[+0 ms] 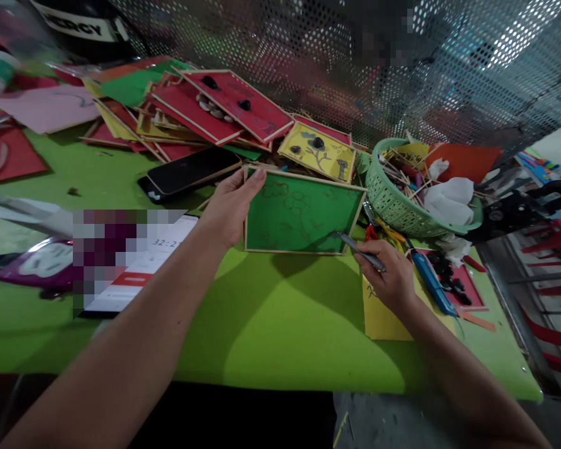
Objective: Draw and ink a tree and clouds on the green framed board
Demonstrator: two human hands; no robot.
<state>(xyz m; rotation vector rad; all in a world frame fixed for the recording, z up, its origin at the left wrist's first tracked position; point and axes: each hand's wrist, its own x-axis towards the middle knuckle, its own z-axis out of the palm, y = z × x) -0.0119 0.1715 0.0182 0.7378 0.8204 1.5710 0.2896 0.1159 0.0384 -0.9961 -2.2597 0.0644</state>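
Observation:
My left hand (236, 202) grips the left edge of a green card (303, 215) framed with thin wooden sticks, thumb on its front. Faint flower outlines and a stem are drawn on the card, which is tilted up off the table. Closed around a slim grey pen (362, 251), my right hand (390, 274) holds its tip at the card's lower right; whether it touches the surface I cannot tell. Beneath that hand lies a yellow sheet (386, 321). Just behind the green card rests a yellow framed card (318, 149) with a drawn plant and dark stones.
Red framed cards (243, 103) are piled at the back. A green basket (393, 196) of sticks and paper stands right, near a blue glue gun (432, 280). Left are a black phone (194, 171), a lit screen (131, 280) and a purple tool (37, 265). Perforated metal (308, 62) rises behind.

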